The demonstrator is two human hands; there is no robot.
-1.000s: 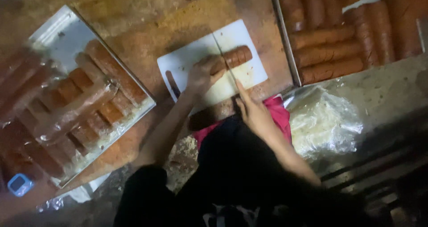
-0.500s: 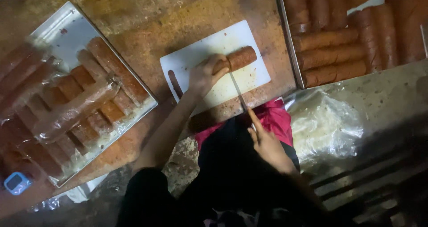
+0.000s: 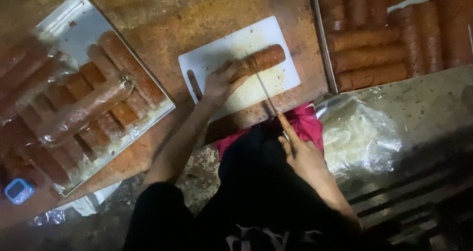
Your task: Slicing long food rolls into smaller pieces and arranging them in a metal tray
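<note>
Brown tabletop [image 3: 148,14] carries a tray [image 3: 74,24] of rolls at left. Left hand [image 3: 219,83] fingers grip the roll [image 3: 261,60] on the central cutting board [image 3: 231,46]. Right hand [image 3: 300,152] fingers hold the knife [image 3: 263,86] across it.

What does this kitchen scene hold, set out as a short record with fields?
Left hand: presses down on a brown sausage roll, fingers curled over its near end.
Right hand: grips a knife whose blade crosses the roll.
Surface: white cutting board on a worn wooden table.
Left side: metal tray of cut roll pieces under loose plastic wrap.
Right side: second tray packed with whole rolls.
Near the person: red cloth, crumpled clear plastic.
</note>
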